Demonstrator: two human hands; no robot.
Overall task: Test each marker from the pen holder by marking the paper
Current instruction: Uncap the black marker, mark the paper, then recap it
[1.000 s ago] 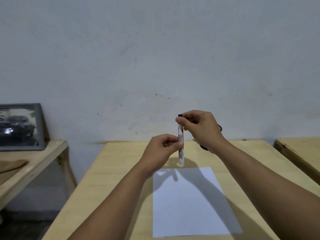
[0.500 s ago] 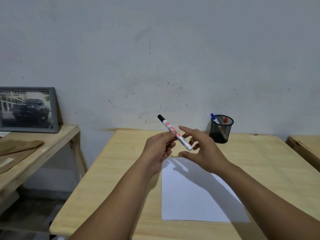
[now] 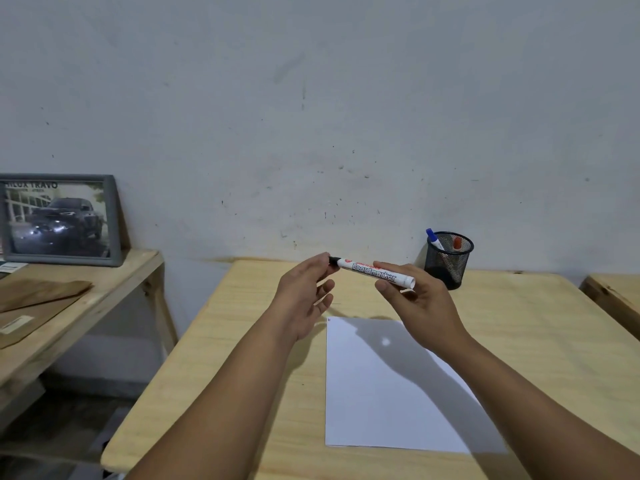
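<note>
At the left of the frame a framed car picture [image 3: 59, 220] leans against the wall on a side bench [image 3: 104, 299], with a flat brown board [image 3: 38, 296] lying below it. Moving toward the middle, the left hand [image 3: 304, 299] pinches the black cap end of the board marker [image 3: 374, 271] between thumb and fingertips, its other fingers loose and spread. The marker lies almost level in the air at the centre of the frame, above the far edge of the paper [image 3: 381, 393], and the right hand [image 3: 415, 303] curls its fingers under and around the white barrel near its tail. To my eye the step in hand is uncapping: the right hand should clamp the barrel firmly while the left pulls the cap straight along the marker's axis, not at an angle, then keeps the cap so it can go back on. After that the tip needs to come down to the sheet, which looks nearly blank; a tiny speck shows at its upper left corner, too small to read. The wooden table [image 3: 242, 358] is pale and bare-grained. Toward the right, the black mesh pen holder [image 3: 448, 259] stands at the table's far edge with 2 markers in it, a blue marker [image 3: 433, 237] and a red marker [image 3: 457, 242]. Behind everything runs a scuffed grey wall [image 3: 311, 98], and a second table's corner [image 3: 613, 296] pokes in at the right edge.
</note>
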